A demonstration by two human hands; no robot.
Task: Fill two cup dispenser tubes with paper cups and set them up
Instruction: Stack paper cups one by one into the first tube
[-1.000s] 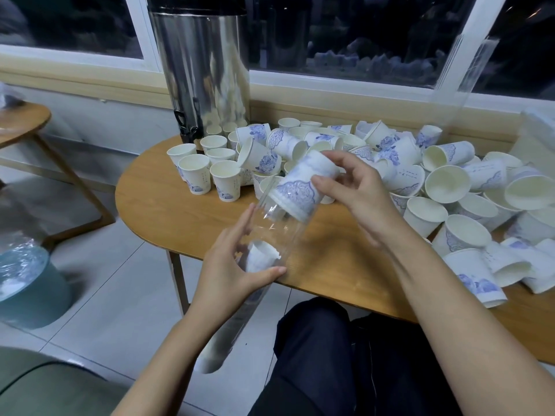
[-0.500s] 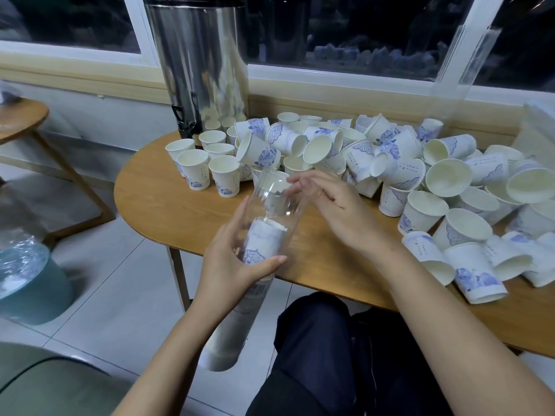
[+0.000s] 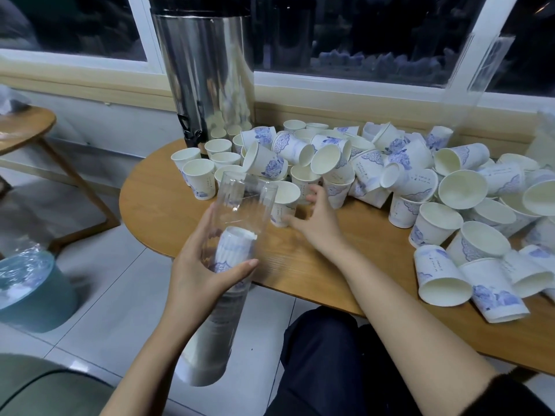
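My left hand [image 3: 198, 277] grips a clear plastic dispenser tube [image 3: 237, 202] that slants from the table edge down toward the floor. A stack of white paper cups [image 3: 232, 250] with blue print fills its lower part, upside down. My right hand [image 3: 315, 217] reaches over the round wooden table [image 3: 156, 205], fingers spread beside an upright cup [image 3: 283, 202] next to the tube's mouth; it holds nothing. A large heap of loose cups [image 3: 414, 175] covers the table's right and back. A second clear tube [image 3: 477, 79] leans against the window at the far right.
A tall steel urn [image 3: 207, 73] stands at the table's back left by the window. A blue bin [image 3: 27, 289] with plastic wrap sits on the tiled floor at left. Another wooden table [image 3: 27, 127] is at far left. My dark-trousered knees [image 3: 324, 355] are under the table edge.
My right hand dropped a cup into the tube; it slid down onto the stack. The hand then moved away from the tube's mouth toward the cups on the table.
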